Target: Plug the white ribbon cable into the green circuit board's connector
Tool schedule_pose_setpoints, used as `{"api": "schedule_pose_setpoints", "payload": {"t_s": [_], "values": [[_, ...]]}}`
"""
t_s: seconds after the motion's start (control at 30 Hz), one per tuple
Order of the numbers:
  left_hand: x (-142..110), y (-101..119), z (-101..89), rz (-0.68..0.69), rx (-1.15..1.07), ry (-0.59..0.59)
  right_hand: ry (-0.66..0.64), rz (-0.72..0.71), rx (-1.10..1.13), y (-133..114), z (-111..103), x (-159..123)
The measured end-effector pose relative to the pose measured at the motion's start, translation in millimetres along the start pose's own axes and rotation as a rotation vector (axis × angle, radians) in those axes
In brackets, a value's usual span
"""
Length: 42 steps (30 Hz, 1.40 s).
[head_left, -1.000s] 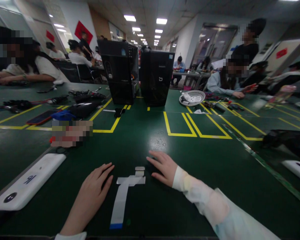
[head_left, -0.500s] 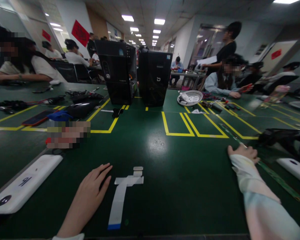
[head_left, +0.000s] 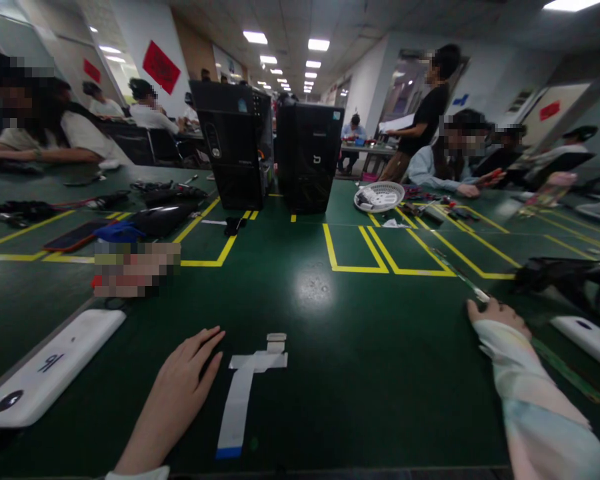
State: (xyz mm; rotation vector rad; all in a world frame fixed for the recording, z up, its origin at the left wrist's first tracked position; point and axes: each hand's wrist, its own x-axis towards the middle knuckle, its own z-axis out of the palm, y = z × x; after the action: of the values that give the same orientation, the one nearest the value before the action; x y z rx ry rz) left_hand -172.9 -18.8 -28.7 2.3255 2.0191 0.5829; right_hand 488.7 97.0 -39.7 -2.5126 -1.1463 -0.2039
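My left hand (head_left: 187, 383) lies flat on the green table with its fingers stretched out, holding nothing. Just right of it is a white flat ribbon cable (head_left: 237, 403), with a blue-tipped end near me and a small connector at its far end. At the right, my right hand (head_left: 500, 317) has its fingers curled over a long, narrow green circuit board strip (head_left: 565, 370). The hand and sleeve cover the strip's middle; a pale connector on the strip shows just beyond the fingers.
White panels (head_left: 55, 367) lie at both sides. Two black computer towers (head_left: 310, 160) stand at the back, near a white basket (head_left: 380, 197) of small parts. A black plastic frame (head_left: 560, 277) is at the right. Cables and tools lie back left. Several people sit around; one stands.
My right hand has shifted right and slightly toward me. The strip's far end has swung a little left. My left hand and the ribbon cable stay put. The standing person has moved left.
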Motion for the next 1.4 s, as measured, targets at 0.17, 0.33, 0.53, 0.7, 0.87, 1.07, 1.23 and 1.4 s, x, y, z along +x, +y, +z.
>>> {"api": "schedule_pose_setpoints", "payload": {"t_s": [0.17,0.33,0.53,0.7,0.87,1.07,1.23,1.4], "values": [[0.0,1.4,-1.7,-0.006,0.000,-0.017,-0.097,-0.198,-0.009,10.3,-6.2,-27.3],[0.1,3.3,-2.7,-0.015,0.000,-0.020,-0.087,-0.491,0.011,28.1,-9.5,-66.6],[-0.4,3.2,-2.4,0.012,0.014,0.008,-0.050,-0.785,0.145,23.0,-17.7,-88.4],[-0.3,1.8,-0.9,0.030,0.022,0.010,-0.045,-0.821,0.155,5.8,-15.1,-86.0],[-1.3,0.2,1.5,0.039,0.024,0.025,-0.028,-0.878,0.115,-21.2,-9.5,-91.0],[-1.7,0.3,0.9,0.038,0.022,0.022,-0.088,-0.971,0.130,-83.3,-10.4,-116.6],[-0.7,0.5,0.5,0.027,0.016,0.013,-0.152,-1.022,0.157,-149.3,-9.4,-151.7],[-0.2,5.0,-3.2,0.004,-0.003,0.006,-0.244,-1.074,0.194,-210.3,-12.8,-193.3]]}}
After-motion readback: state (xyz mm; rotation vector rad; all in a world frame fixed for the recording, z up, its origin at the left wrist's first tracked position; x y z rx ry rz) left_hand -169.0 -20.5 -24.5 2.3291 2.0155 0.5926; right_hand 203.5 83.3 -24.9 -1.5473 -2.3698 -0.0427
